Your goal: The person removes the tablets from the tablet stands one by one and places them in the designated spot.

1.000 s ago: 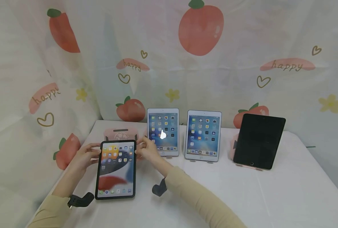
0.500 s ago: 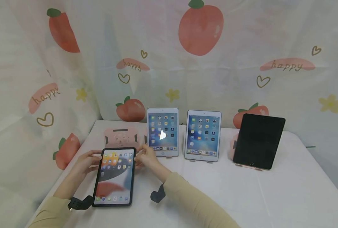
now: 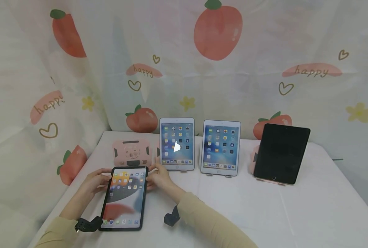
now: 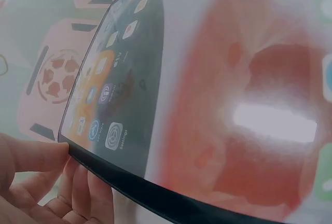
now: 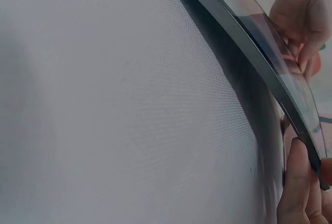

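A tablet (image 3: 123, 198) with a black edge and a lit home screen is held between both hands, its far end raised. My left hand (image 3: 94, 182) pinches its far left corner. In the left wrist view, the thumb of this left hand (image 4: 36, 175) lies on the edge and the other fingers curl beneath. My right hand (image 3: 161, 177) pinches the far right corner; in the right wrist view, fingers of the right hand (image 5: 298, 187) hold the tablet's dark side edge (image 5: 254, 53). Just behind the tablet stands a pink stand (image 3: 119, 154) with a round cutout pattern, its lower part covered.
Two white tablets with lit screens, one left (image 3: 177, 137) and one right (image 3: 221, 144), lean upright at the back. Further right, a black tablet (image 3: 281, 153) with a dark screen leans on a pink stand (image 3: 254, 161). A white cloth (image 3: 227, 210) covers the table.
Both hands have drawn the tablet towards me, away from the pink stand, and more of that stand shows. The other tablets have not moved.
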Available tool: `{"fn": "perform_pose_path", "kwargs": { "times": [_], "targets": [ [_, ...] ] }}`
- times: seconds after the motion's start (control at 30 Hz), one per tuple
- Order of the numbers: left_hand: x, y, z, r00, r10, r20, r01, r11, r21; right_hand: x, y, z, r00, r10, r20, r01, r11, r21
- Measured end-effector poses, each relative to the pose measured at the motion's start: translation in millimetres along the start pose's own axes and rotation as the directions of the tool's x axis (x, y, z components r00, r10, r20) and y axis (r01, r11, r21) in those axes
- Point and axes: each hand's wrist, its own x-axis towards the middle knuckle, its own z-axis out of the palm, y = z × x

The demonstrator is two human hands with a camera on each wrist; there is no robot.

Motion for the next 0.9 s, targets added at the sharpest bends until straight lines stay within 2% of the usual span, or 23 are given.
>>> {"fn": "perform_pose_path", "kwargs": {
  "times": [0.1,0.27,0.43,0.57,0.77,0.9],
  "targets": [
    [0.9,-1.2,0.0,1.0,-0.002,0.0,0.002,1.0,-0.003,-0.6,0.0,0.6,1.0,0.018,0.004,-0.018,1.0,-0.001],
    [1.5,-3.0,1.1,1.0,-0.008,-0.002,0.008,1.0,0.004,-1.4,1.8,0.8,0.999,0.039,0.013,-0.038,0.998,-0.056],
    [2.4,-4.3,3.0,1.0,-0.024,-0.014,0.025,0.999,0.048,-2.2,2.6,0.8,0.998,0.058,0.036,-0.054,0.994,-0.09],
    [2.4,-4.6,4.2,1.0,-0.028,-0.014,0.029,0.996,0.082,-3.7,2.6,1.2,0.999,0.038,0.026,-0.034,0.988,-0.152],
    [3.5,-7.5,6.2,0.999,0.029,-0.015,-0.027,0.991,0.128,-5.0,3.3,2.7,1.0,0.024,0.014,-0.021,0.981,-0.195],
    [3.9,-7.9,7.6,0.996,0.086,-0.029,-0.079,0.977,0.2,-5.6,2.6,3.8,0.999,0.038,0.021,-0.033,0.978,-0.207]
  ]
}}
